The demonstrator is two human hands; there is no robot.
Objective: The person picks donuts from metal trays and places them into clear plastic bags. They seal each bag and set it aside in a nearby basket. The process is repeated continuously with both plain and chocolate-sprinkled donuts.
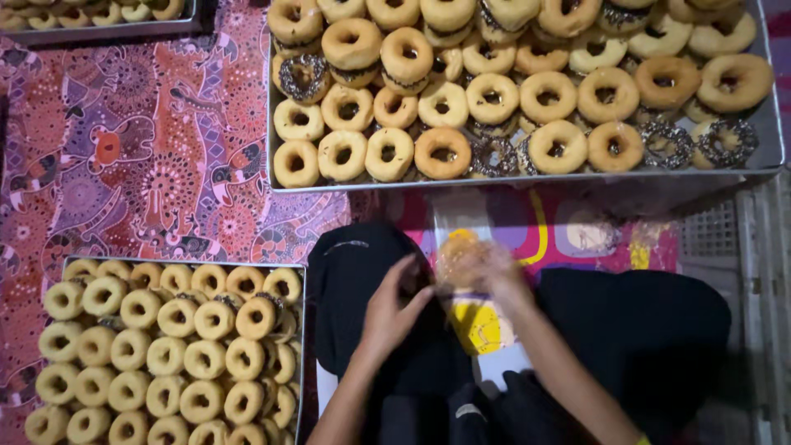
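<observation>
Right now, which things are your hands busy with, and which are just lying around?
In hand:
left hand
right hand
bagged doughnut

Lying about:
big tray of glazed doughnuts
small tray of plain doughnuts
patterned cloth

A large metal tray point(770, 124) at the top is filled with ring doughnuts point(445, 99), most of them plain golden and some with dark chocolate sprinkles point(303, 76). A smaller tray point(301, 280) at the lower left holds paler doughnuts point(165, 354) packed closely in rows, and the edge of a third tray point(99, 31) shows in the upper left corner. All of them lie on a patterned cloth point(140, 156) in red, orange and purple, and a white plastic crate point(754, 247) stands at the right edge.
</observation>
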